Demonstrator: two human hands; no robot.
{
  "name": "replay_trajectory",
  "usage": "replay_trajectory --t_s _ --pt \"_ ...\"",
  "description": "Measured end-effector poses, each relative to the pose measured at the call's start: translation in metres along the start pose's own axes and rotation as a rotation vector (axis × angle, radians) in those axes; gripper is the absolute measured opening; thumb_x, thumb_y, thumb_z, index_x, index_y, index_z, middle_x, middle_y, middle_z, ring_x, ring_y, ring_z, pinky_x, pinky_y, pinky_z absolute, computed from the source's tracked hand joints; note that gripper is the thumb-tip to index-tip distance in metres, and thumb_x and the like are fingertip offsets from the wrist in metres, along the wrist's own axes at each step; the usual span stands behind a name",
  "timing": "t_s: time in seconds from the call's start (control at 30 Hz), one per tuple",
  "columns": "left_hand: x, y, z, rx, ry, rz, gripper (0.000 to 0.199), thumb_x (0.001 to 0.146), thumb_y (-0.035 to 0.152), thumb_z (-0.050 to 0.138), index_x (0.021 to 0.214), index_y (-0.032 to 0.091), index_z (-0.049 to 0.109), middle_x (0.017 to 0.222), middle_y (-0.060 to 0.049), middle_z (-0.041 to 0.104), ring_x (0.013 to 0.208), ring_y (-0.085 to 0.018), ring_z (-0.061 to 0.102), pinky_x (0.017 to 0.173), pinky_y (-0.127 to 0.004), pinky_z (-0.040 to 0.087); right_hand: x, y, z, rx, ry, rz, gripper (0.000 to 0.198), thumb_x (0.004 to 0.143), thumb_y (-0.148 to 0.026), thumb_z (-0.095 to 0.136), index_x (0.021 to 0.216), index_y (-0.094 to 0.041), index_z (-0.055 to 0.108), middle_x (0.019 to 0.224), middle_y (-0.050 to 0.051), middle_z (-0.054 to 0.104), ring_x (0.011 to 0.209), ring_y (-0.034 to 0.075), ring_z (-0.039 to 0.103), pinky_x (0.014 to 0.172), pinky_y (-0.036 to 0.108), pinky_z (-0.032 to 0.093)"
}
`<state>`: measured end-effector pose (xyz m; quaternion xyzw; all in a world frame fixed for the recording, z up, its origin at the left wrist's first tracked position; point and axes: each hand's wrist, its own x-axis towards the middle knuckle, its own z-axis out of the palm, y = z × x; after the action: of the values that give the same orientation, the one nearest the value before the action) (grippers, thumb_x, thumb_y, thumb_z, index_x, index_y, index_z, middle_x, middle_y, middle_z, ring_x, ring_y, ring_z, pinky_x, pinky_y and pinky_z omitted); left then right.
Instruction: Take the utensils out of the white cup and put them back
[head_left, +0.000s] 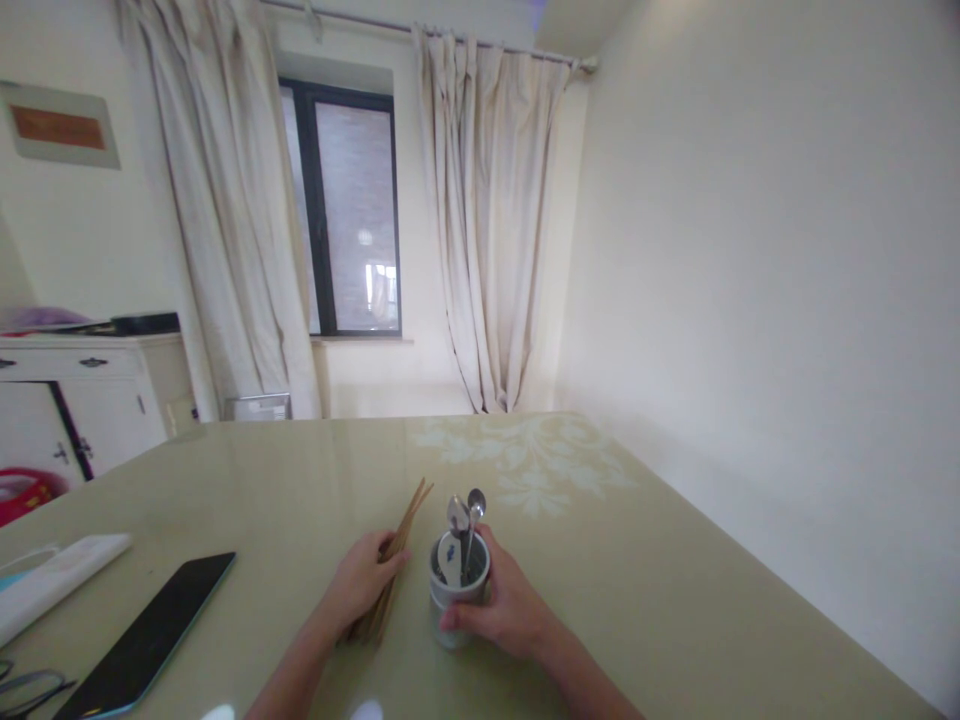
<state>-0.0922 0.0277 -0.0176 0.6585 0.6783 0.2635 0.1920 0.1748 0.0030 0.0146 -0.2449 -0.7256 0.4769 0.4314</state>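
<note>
My left hand (367, 575) is closed round a bundle of wooden chopsticks (386, 600), which slants over the table left of a cup. With fingers and thumb wrapped round its right side, my right hand (506, 600) grips this light grey cylindrical cup (448, 625). Two metal spoons (475, 503) stand in the cup with their bowls up. Beside them in the cup is a white ceramic-looking piece (450, 558) with a small blue mark, perhaps a spoon. The cup's lower contents are hidden by its wall.
The pale green table (660, 600) has a white floral pattern at its far end. On the left lie a dark tablet or phone (154, 635), a white box-like item (64, 580) and eyeglasses (34, 685). A wall (787, 350) runs along the right edge; a white cabinet (112, 390) stands beyond the left.
</note>
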Motion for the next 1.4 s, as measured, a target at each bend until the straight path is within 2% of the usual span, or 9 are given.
replay_trajectory --t_s 0.2,0.3,0.4,0.57,0.7,0.83,0.97,1.17,1.4 --pt "-0.008 -0.001 0.006 0.238 0.116 -0.099 0.056 0.093 0.042 0.051 0.134 0.007 0.063 0.131 -0.023 0.068 0.126 -0.038 0.061 0.110 -0.047 0.042 -0.003 0.000 -0.005 0.083 -0.015 0.015 0.088 0.069 -0.058 0.096 0.140 -0.023 0.057 0.125 0.011 0.070 0.118 0.033 0.065 0.106 0.045 0.047" --pt "-0.014 0.004 0.009 0.369 0.132 -0.133 0.056 0.098 0.044 0.046 0.139 0.009 0.059 0.138 -0.022 0.063 0.128 -0.039 0.058 0.108 -0.047 0.043 -0.004 0.004 -0.008 0.175 -0.014 0.013 0.094 0.071 -0.073 0.088 0.143 -0.023 0.056 0.130 0.013 0.069 0.124 0.035 0.062 0.109 0.046 0.045" --pt "-0.017 0.010 0.009 0.359 0.091 -0.091 0.056 0.099 0.041 0.043 0.144 0.010 0.057 0.140 -0.020 0.062 0.130 -0.036 0.057 0.111 -0.046 0.042 -0.002 0.003 -0.011 0.256 0.039 0.001 0.086 0.077 -0.083 0.075 0.136 -0.023 0.060 0.127 0.013 0.069 0.118 0.033 0.064 0.103 0.044 0.047" --pt "-0.017 0.019 0.005 0.229 -0.039 0.129 0.054 0.093 0.032 0.048 0.144 0.016 0.060 0.139 -0.015 0.064 0.130 -0.029 0.057 0.114 -0.040 0.041 0.002 -0.006 -0.013 0.286 0.192 0.060 0.057 0.086 -0.069 0.077 0.116 -0.022 0.068 0.109 0.009 0.072 0.104 0.028 0.067 0.092 0.039 0.051" --pt "-0.022 0.020 0.006 0.333 0.016 0.057 0.053 0.097 0.041 0.045 0.141 0.020 0.064 0.145 -0.017 0.061 0.134 -0.036 0.055 0.110 -0.052 0.042 0.004 -0.011 -0.014 0.316 0.249 0.120 0.053 0.079 -0.063 0.086 0.107 -0.020 0.070 0.101 0.007 0.072 0.095 0.026 0.068 0.085 0.036 0.052" --pt "-0.026 0.019 0.011 0.380 0.046 0.055 0.057 0.102 0.044 0.036 0.148 0.021 0.060 0.152 -0.018 0.058 0.138 -0.037 0.052 0.111 -0.055 0.040 0.006 -0.015 -0.012 0.315 0.289 0.142 0.052 0.076 -0.059 0.090 0.107 -0.021 0.072 0.098 0.006 0.073 0.090 0.025 0.068 0.081 0.034 0.051" --pt "-0.018 0.015 0.013 0.301 0.037 0.082 0.051 0.103 0.036 0.033 0.142 0.025 0.065 0.144 -0.014 0.065 0.132 -0.032 0.056 0.110 -0.050 0.043 0.009 -0.018 -0.011 0.302 0.333 0.119 0.044 0.077 -0.057 0.090 0.097 -0.021 0.073 0.090 0.004 0.071 0.088 0.023 0.066 0.084 0.034 0.051" --pt "-0.008 0.012 0.009 0.168 0.050 0.143 0.051 0.101 0.023 0.029 0.132 0.017 0.070 0.130 -0.015 0.072 0.123 -0.026 0.063 0.111 -0.039 0.045 0.009 -0.016 -0.013 0.291 0.370 0.106 0.042 0.080 -0.058 0.086 0.085 -0.019 0.072 0.076 0.001 0.067 0.077 0.020 0.062 0.075 0.031 0.050" --pt "-0.026 0.023 0.019 0.300 0.023 0.147 0.057 0.101 0.047 0.042 0.152 0.027 0.057 0.158 -0.012 0.058 0.144 -0.037 0.052 0.116 -0.058 0.038 0.010 -0.018 -0.012 0.245 0.365 0.075 0.041 0.083 -0.059 0.083 0.080 -0.020 0.075 0.074 0.001 0.067 0.075 0.020 0.061 0.073 0.031 0.050"
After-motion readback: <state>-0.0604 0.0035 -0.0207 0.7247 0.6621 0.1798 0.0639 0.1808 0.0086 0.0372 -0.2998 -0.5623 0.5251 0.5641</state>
